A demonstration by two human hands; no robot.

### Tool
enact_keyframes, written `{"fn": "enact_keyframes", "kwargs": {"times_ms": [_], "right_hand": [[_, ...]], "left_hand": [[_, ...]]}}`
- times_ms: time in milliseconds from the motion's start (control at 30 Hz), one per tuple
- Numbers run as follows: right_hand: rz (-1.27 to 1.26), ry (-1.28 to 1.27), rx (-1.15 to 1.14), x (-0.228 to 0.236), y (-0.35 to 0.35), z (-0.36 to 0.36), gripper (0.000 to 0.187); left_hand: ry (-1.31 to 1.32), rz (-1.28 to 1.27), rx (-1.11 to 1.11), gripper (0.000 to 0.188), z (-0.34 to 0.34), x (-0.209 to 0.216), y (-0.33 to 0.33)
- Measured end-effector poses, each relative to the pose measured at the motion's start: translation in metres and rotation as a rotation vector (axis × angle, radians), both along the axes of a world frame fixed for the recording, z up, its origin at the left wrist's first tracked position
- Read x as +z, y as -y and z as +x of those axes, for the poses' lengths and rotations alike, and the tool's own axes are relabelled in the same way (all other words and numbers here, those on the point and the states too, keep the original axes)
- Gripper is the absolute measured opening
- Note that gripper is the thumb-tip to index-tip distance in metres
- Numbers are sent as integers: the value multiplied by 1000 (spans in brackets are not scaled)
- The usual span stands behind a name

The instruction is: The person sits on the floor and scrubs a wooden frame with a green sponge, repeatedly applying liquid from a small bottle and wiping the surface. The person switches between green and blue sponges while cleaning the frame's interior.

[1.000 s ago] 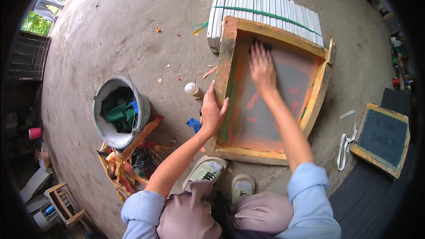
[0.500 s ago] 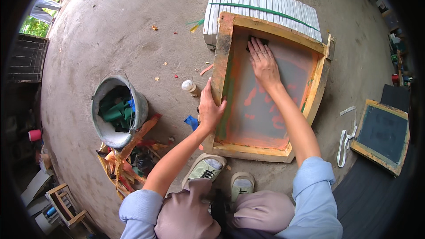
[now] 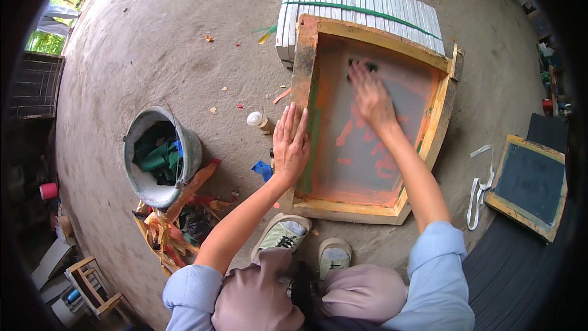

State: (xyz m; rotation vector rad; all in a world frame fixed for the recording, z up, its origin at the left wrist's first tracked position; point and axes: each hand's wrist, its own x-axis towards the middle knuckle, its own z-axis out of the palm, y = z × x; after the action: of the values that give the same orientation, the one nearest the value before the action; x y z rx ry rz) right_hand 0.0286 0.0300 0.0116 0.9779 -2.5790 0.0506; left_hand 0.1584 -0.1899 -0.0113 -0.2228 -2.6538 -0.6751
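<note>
A wooden-framed printing screen lies tilted, its far end resting against a strapped stack of white slabs. Orange and green stains mark its pale mesh. My right hand, slightly blurred, presses a small dark pad against the upper part of the mesh with its fingers stretched over it. Most of the pad is hidden beneath the fingers, and whether it is cloth or sponge I cannot make out. My left hand lies on the left bar of the frame, fingers straight and pointing away from me.
Beyond the screen stands the white slab stack with a green strap. Left are a bucket of green scraps, a torn scrap pile and a small white-capped bottle. A second framed screen and white strap lie right.
My right hand and the dark pad have moved slightly toward me and to the right over the mesh. My left hand's fingers now lie more along the frame bar.
</note>
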Motion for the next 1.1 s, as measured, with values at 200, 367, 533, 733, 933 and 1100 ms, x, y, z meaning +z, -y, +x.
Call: {"fn": "enact_keyframes", "kwargs": {"times_ms": [200,367,533,733,933,1100], "right_hand": [[-110,211,83,-52,31,120,51],[-69,296,524,-55,2,146,41],[42,78,31,9,5,-13,66],[-158,268,-62,-33,43,61,74],[12,251,352,-65,13,118,57],[-86,42,-229,-15,7,9,60]], "left_hand": [[39,158,-17,75,-1,2,0],[39,162,-22,77,1,-1,1],[57,175,-39,79,0,2,2],[89,188,-47,74,2,7,6],[64,183,-41,70,1,6,6],[66,194,-53,70,-2,6,-1]]}}
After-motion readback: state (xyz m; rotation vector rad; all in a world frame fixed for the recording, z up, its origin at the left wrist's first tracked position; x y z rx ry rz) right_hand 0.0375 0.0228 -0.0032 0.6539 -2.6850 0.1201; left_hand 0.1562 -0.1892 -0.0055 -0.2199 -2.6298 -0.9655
